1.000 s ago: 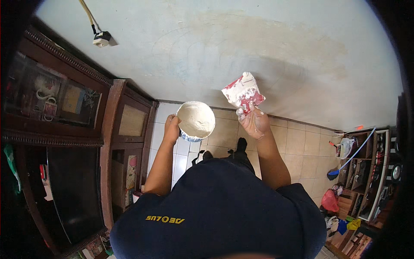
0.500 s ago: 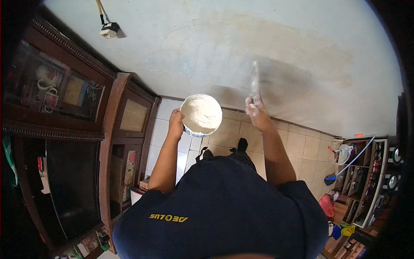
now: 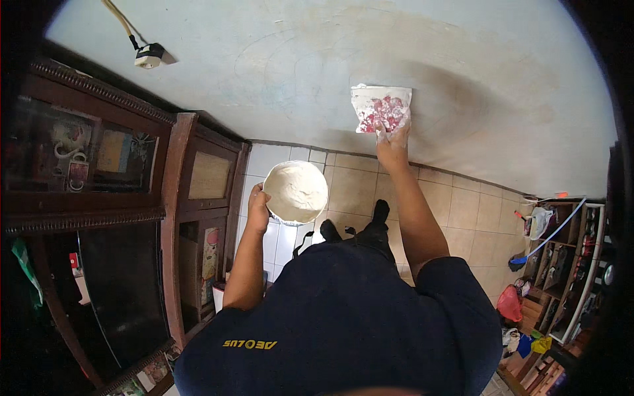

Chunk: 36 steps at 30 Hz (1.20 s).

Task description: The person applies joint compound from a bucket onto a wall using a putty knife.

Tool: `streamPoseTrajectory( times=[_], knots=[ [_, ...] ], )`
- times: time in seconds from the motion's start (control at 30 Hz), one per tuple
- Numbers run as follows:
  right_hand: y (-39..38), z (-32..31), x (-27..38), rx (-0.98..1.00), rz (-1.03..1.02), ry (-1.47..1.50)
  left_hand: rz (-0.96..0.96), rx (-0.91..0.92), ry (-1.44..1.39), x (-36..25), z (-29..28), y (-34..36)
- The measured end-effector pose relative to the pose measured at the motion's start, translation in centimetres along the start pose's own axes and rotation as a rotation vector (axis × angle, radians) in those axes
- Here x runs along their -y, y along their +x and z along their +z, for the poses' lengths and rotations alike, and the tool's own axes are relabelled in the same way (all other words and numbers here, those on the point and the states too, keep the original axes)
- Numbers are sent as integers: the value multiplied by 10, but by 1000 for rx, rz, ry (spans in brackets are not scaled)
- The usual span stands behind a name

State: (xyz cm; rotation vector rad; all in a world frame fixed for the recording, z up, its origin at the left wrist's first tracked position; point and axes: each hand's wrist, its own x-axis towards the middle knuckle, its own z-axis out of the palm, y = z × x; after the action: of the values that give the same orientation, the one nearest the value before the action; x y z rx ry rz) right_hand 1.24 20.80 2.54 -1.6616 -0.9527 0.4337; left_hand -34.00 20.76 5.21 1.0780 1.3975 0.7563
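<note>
My left hand grips the side of a round white bowl, fingers wrapped at its rim. Thick white paste fills much of the bowl. In front and to the right, my right hand is closed on the lower edge of a flat putty spreader. Red patches show through the white paste smeared over the spreader's face. Its far edge is against or very near the pale wall; which, I cannot tell. White residue coats my right fingers.
A dark wooden cabinet with glass panels stands at left. A socket hangs on a cord by the wall. To the right are a shelf rack, a blue-handled broom and a red bag. Tiles cover the floor.
The spreader has turned from edge-on to showing its broad, paste-smeared face. My right hand has moved slightly up toward the wall. The bowl has shifted a little left and down.
</note>
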Motion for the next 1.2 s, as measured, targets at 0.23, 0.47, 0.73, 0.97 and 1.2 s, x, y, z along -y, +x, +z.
streamPoseTrajectory(
  times=[0.23, 0.47, 0.73, 0.97, 1.2],
  knots=[
    [12, 14, -13, -29, 248, 291, 30, -16, 75, -8, 3, -5],
    [21, 30, -81, -112, 186, -118, 6, 9, -41, -14, 13, -7],
    [62, 21, -39, -156, 146, -182, 14, 100, -288, -3, 11, -13],
    [43, 43, -97, -97, 212, -418, 23, 128, -258, -10, 16, -17],
    [60, 10, -15, -169, 78, -142, 35, 139, -295, 5, 0, -18]
  ],
)
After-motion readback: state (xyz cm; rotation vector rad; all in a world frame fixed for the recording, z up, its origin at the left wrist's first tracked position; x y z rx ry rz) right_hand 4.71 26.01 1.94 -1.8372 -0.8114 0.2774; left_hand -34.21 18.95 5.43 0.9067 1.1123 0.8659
